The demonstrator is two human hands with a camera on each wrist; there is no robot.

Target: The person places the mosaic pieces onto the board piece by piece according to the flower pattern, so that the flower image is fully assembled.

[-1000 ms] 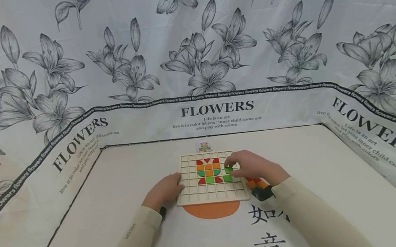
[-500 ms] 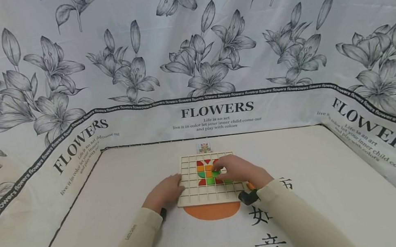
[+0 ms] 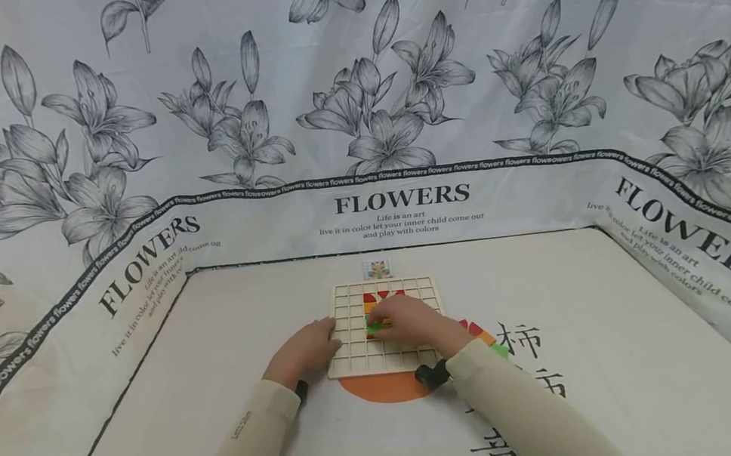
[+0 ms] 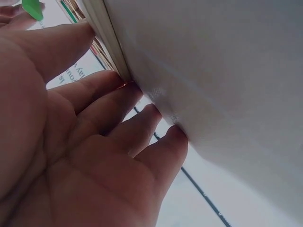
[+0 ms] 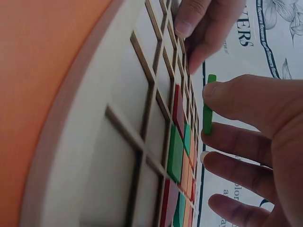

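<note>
A wooden grid board [image 3: 362, 366] lies on the table with red, orange and green pieces set in its middle cells. My left hand [image 3: 305, 351] rests at the board's left edge; in the left wrist view its thumb and fingertips touch the side of the board [image 4: 105, 35]. Over the coloured pieces, my right hand [image 3: 411, 320] pinches a flat green piece [image 5: 208, 105] between thumb and index finger, held just off the board in the right wrist view. Part of the pattern is hidden beneath the right hand in the head view.
A small picture card [image 3: 377, 269] lies behind the board. Several loose red, orange and green pieces [image 3: 483, 334] lie to the right, partly behind my right wrist. The tablecloth bears an orange shape [image 3: 385, 388] and black characters. Flower-printed cloth stands behind.
My right hand has moved left across the board with a green piece, from its right side to over the pattern. The loose pieces at the right are more exposed. My left hand has stayed.
</note>
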